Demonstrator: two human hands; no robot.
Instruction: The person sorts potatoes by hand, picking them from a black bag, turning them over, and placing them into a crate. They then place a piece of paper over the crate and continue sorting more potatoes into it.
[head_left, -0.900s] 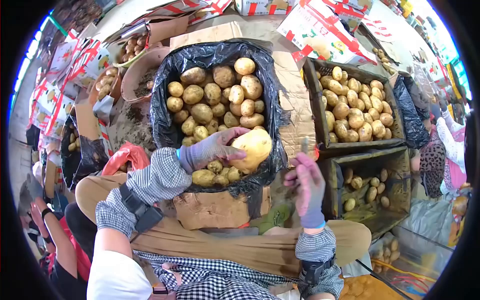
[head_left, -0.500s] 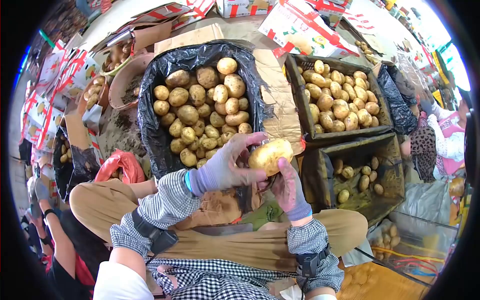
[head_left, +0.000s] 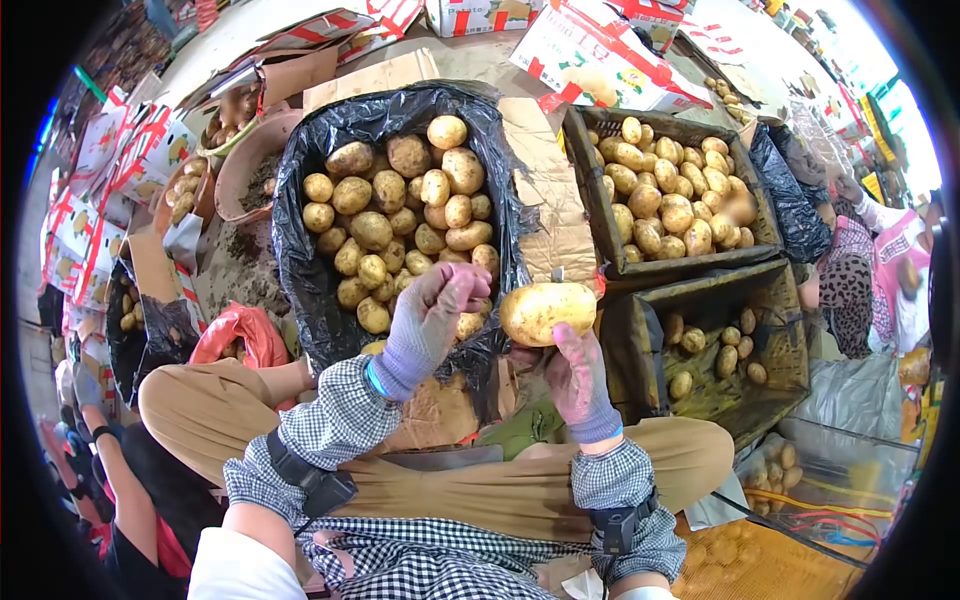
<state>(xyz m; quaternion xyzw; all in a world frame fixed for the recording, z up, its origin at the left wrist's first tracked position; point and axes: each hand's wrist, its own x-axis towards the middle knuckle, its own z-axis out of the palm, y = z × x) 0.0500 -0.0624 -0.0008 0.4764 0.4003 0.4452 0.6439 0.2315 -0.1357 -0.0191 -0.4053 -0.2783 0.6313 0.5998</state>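
Note:
In the head view, a large yellow-brown potato [head_left: 548, 313] is held up in front of me by my right hand [head_left: 578, 375], with the thumb pressed on its near side. My left hand [head_left: 425, 325] is to the left of it, apart from the potato, with fingers curled together; anything inside them is hidden. Both hands wear dirty purple gloves. Beneath and beyond the left hand, many loose potatoes [head_left: 372, 229] fill a container lined with a black plastic bag [head_left: 290, 215]. A strip of brown cardboard [head_left: 548, 200] lies beside it.
To the right stand a dark crate [head_left: 590, 190] full of potatoes and a lower dark crate [head_left: 640, 385] with several potatoes. A red bag [head_left: 245, 332] and a clay-coloured tub [head_left: 245, 175] are on the left. Printed cartons [head_left: 600, 65] lie at the back. Other people sit at both sides.
My left hand has let go of the potato and drawn back to the left, its fingers curling in. The right hand keeps the potato, now turned more level.

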